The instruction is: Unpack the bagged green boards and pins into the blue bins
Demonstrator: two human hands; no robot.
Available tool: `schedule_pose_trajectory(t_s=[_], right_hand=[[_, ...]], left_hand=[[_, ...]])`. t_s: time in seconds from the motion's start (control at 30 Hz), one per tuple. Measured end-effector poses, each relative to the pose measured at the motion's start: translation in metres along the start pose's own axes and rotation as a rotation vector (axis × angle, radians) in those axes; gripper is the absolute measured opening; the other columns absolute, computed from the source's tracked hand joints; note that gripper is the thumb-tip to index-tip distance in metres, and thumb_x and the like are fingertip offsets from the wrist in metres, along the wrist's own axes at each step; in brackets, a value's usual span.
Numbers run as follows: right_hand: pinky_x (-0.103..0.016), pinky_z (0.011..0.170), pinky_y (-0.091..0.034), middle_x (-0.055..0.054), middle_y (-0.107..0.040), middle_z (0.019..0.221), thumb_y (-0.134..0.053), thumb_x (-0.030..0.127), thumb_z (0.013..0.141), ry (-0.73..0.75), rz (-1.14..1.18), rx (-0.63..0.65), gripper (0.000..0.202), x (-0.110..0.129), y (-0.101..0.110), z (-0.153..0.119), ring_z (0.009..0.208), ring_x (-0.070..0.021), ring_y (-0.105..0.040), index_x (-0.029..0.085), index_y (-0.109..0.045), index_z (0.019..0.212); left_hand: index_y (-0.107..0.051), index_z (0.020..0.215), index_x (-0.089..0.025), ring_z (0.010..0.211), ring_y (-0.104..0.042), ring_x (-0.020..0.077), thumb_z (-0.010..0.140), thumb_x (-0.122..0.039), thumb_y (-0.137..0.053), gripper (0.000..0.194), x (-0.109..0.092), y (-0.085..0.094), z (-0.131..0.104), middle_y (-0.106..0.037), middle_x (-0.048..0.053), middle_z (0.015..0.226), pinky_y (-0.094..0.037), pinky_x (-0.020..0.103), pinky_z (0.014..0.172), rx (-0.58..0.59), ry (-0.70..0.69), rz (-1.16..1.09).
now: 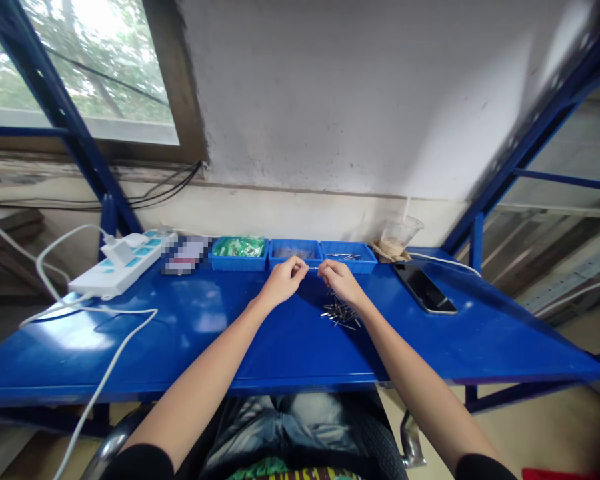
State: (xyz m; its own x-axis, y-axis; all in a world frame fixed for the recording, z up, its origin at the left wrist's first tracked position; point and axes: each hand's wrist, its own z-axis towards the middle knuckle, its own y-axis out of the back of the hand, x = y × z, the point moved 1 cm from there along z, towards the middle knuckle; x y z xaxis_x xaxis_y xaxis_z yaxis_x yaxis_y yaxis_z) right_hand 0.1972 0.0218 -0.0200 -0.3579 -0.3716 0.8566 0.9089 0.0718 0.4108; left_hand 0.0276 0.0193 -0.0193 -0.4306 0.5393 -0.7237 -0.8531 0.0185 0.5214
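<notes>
Left hand (283, 280) and right hand (341, 280) meet fingertip to fingertip, pinched shut on something too small to identify, just above a pile of metal pins (340, 313) on the blue surface (205, 333).

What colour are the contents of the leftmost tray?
Green, seen in the head view: the leftmost tray holds green parts.

Blue table (230, 347): bins (294, 255), pins (340, 312), phone (425, 288), power strip (123, 265).
</notes>
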Motion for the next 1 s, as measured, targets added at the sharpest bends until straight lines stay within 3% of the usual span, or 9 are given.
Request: schedule_pose_trajectory(t_s=[0.17,0.43,0.53,0.77,1.0], right_hand=[[-0.023,0.053,-0.032,0.004,-0.046,0.058,-0.045,0.028,0.077,0.054,-0.02,-0.017,0.013,0.0013,-0.0009,-0.0021,0.054,-0.0105,-0.041,0.018,-0.053,0.071],[-0.023,0.054,-0.034,0.004,-0.044,0.055,-0.037,0.041,0.086,0.019,-0.067,0.031,0.032,0.0,-0.0016,-0.0014,0.053,-0.0114,-0.043,0.018,-0.055,0.071],[-0.023,0.053,-0.033,0.004,-0.045,0.055,-0.041,0.039,0.084,0.022,-0.059,0.001,0.028,-0.0011,-0.002,-0.0008,0.053,-0.0113,-0.043,0.018,-0.055,0.07],[-0.024,0.056,-0.035,0.003,-0.049,0.062,-0.045,0.035,0.081,0.083,-0.048,-0.039,0.021,0.0009,-0.0013,-0.0029,0.056,-0.0112,-0.043,0.018,-0.056,0.075],[-0.022,0.052,-0.034,0.003,-0.045,0.056,-0.04,0.041,0.086,0.074,-0.124,-0.016,0.033,0.0025,-0.0041,-0.0039,0.054,-0.0111,-0.043,0.018,-0.053,0.068]], left_hand=[[-0.058,0.073,-0.017,0.067,-0.06,0.0155,0.09,-0.043,-0.034,0.039,0.0027,0.0,0.0021,-0.062,0.002,0.068,-0.043,0.026,0.066,0.02,0.076,-0.038],[-0.055,0.081,-0.018,0.065,-0.059,0.0138,0.087,-0.033,-0.044,0.019,0.0003,-0.0008,0.0003,-0.062,0.0,0.068,-0.043,0.025,0.064,-0.009,0.057,-0.048],[-0.055,0.085,-0.017,0.065,-0.06,0.0135,0.085,-0.031,-0.047,0.015,0.0004,-0.0026,-0.0002,-0.062,0.0,0.068,-0.043,0.025,0.064,-0.007,0.044,-0.05],[-0.059,0.078,-0.017,0.064,-0.06,0.0148,0.089,-0.041,-0.038,0.034,-0.0003,-0.002,0.0003,-0.063,0.002,0.067,-0.043,0.025,0.062,0.028,0.092,-0.006],[-0.058,0.076,-0.018,0.062,-0.057,0.013,0.087,-0.033,-0.044,0.023,-0.0041,-0.0019,-0.0008,-0.061,-0.001,0.065,-0.041,0.024,0.061,0.009,0.008,0.039]])
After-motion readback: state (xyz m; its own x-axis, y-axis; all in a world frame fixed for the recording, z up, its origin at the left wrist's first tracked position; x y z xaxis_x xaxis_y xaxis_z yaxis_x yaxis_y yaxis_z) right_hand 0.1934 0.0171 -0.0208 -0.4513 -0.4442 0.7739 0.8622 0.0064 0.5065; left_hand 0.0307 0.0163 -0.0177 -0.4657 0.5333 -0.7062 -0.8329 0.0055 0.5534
